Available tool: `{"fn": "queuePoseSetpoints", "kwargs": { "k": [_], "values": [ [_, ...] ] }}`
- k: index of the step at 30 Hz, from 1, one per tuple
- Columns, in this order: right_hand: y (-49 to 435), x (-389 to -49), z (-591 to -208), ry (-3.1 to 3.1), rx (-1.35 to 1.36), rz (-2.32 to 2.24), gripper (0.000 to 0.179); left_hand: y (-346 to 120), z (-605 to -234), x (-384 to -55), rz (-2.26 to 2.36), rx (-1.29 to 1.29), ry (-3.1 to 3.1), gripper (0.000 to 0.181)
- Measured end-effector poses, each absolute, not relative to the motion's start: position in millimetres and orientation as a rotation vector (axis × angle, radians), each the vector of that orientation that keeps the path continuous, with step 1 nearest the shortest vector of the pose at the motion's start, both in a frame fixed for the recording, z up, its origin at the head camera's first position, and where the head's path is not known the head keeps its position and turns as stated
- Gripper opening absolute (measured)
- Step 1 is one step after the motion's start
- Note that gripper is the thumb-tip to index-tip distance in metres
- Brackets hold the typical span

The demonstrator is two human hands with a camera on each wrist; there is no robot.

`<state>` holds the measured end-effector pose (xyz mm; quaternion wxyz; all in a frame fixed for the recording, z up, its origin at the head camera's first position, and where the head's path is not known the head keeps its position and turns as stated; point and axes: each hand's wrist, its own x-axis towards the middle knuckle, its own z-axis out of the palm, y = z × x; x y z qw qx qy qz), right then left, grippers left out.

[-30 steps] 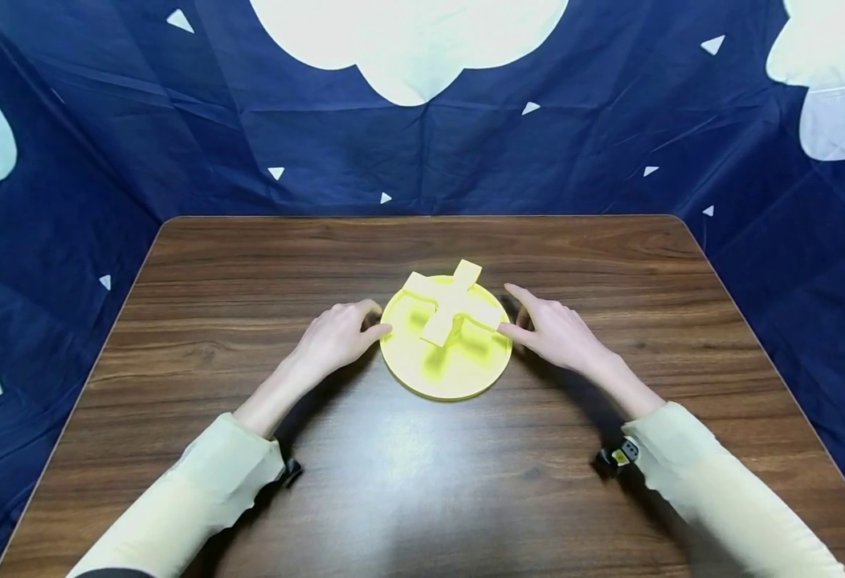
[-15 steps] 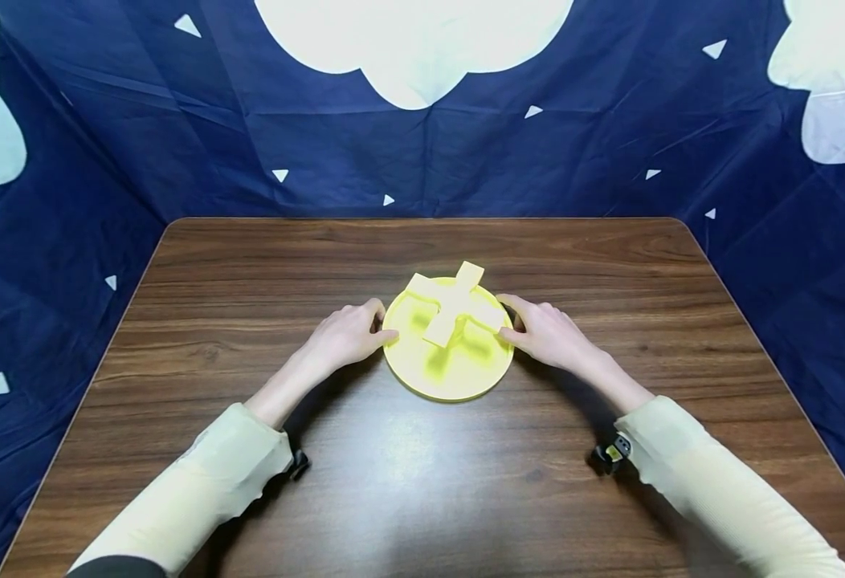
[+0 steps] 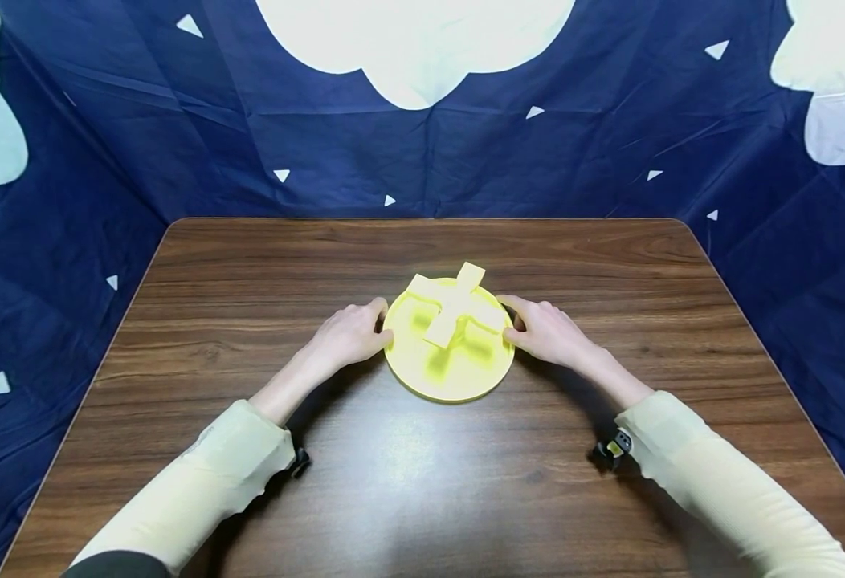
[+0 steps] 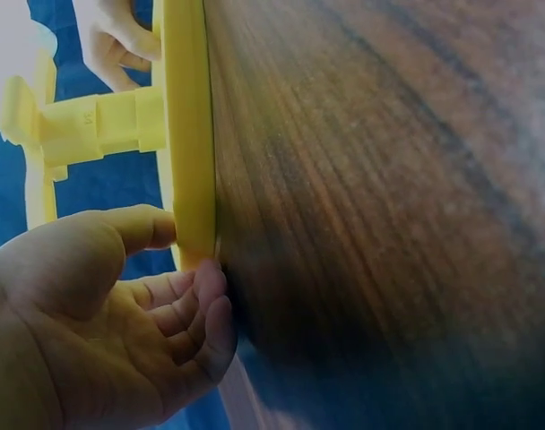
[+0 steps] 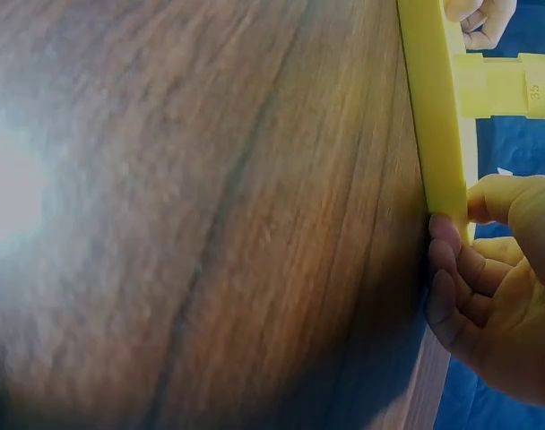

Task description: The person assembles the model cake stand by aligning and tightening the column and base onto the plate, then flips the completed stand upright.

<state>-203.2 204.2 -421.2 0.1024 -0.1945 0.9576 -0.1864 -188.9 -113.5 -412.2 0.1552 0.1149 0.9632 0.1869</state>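
A yellow round stand lies on the wooden table, with a post at its centre and a cross-shaped top of flat arms. My left hand pinches the left rim; in the left wrist view its thumb is on the upper face and the fingertips are at the lower edge. On the opposite side my right hand pinches the rim the same way, thumb above and curled fingers at the lower edge in the right wrist view. The disc's underside is hidden.
The brown wooden table extends around the stand on all sides. Behind it and to both sides hangs a dark blue curtain with white shapes. Both forearms wear cream sleeves with small black devices at the wrists.
My right index finger, stretched out beyond the rim a second ago, has come in to the disc. The left hand has shifted only slightly. The stand keeps its place on the table.
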Motion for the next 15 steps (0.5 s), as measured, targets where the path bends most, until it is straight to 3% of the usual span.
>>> {"fn": "queuePoseSetpoints", "kwargs": {
  "k": [15],
  "values": [
    [207.0,-207.8,-421.6,2.780,-0.662,-0.658,0.062,-112.9,-414.3,-194.6,0.653,0.400,2.774,0.018]
  ]
}}
